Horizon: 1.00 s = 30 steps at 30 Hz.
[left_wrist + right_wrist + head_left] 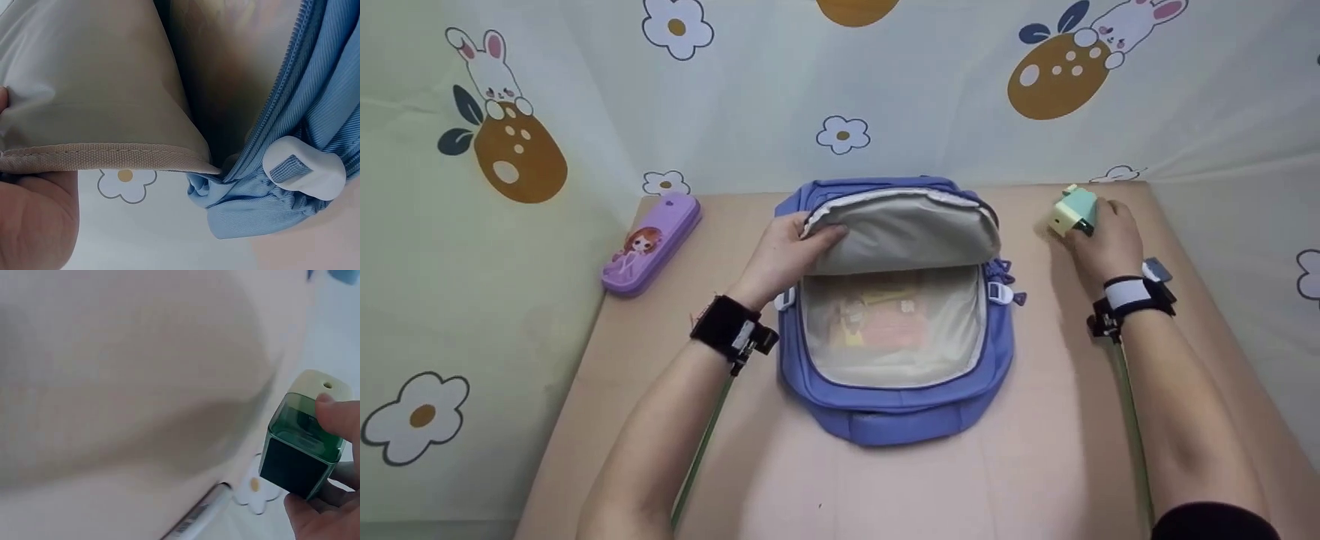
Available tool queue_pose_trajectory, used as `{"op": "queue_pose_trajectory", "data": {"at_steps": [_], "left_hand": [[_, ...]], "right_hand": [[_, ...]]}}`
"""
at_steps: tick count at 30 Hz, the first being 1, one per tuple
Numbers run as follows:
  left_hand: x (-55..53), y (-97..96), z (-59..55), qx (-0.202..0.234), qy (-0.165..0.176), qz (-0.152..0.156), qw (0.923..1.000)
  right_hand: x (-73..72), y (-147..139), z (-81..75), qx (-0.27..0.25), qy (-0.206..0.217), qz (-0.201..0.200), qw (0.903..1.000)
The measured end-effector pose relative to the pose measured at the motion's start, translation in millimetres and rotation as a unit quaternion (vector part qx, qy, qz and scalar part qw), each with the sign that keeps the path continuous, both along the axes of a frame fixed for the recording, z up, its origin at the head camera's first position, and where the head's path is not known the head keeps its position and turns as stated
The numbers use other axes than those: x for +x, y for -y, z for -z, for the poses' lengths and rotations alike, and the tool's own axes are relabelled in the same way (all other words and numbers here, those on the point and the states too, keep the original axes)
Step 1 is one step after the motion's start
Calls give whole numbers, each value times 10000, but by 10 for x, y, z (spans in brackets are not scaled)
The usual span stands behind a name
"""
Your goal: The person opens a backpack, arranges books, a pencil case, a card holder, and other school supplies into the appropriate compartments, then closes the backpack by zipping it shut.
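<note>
A blue backpack lies with its main compartment unzipped. My left hand pinches the edge of its grey-lined flap between thumb and fingers, lifting it. Inside the bag, against the pale lining, shows a flat pink and yellow item. In the left wrist view, the flap hangs beside the blue zipper. My right hand, off to the right of the bag, grips a small mint and cream pencil sharpener. Its round hole and see-through green body show in the right wrist view.
A purple pencil case with a cartoon girl on it lies at the table's left edge. In the right wrist view, a white pen-like tube lies below the sharpener. A patterned cloth stands behind the table.
</note>
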<state>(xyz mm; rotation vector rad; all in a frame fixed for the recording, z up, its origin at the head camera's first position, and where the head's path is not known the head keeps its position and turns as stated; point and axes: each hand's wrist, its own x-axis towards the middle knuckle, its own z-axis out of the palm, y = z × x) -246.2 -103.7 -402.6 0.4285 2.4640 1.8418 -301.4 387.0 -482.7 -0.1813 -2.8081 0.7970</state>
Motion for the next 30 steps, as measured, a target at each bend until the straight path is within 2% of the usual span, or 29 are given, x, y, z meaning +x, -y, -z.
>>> {"op": "queue_pose_trajectory", "data": {"at_steps": [5, 8, 11, 12, 14, 16, 18, 21, 25, 27, 28, 30], "left_hand": [[-15, 10, -14, -21, 110, -8, 9999], [-30, 15, -28, -12, 216, -33, 9998], [-54, 20, -43, -18, 338, -62, 9994], [-65, 22, -45, -45, 380, -78, 9992], [-79, 23, -57, -91, 462, -101, 9988], [-93, 26, -75, -153, 545, -139, 9983], [-103, 29, -94, -175, 619, -162, 9978], [-124, 30, -113, -140, 660, -157, 9976], [-143, 20, -118, 17, 660, -46, 9978], [-145, 16, -119, 70, 650, -10, 9979], [-145, 16, -118, 65, 630, -15, 9980], [-139, 19, -120, 57, 595, -20, 9982]], "right_hand": [[268, 133, -315, -293, -979, -269, 9944], [526, 275, -573, -499, -1354, -341, 9889], [809, 458, -808, -670, -1902, -506, 9782], [902, 527, -875, -694, -2142, -634, 9723], [1064, 678, -983, -695, -2739, -1049, 9535], [1205, 855, -1056, -681, -3203, -1623, 9308], [1323, 1049, -1093, -584, -3443, -2238, 9099], [1438, 1355, -1045, -324, -3359, -3206, 8851], [1465, 1728, -817, 418, -2880, -4173, 8609], [1438, 1895, -679, 741, -2617, -4403, 8557], [1418, 1973, -613, 885, -2468, -4438, 8569], [1375, 2118, -510, 1069, -2092, -4409, 8663]]}}
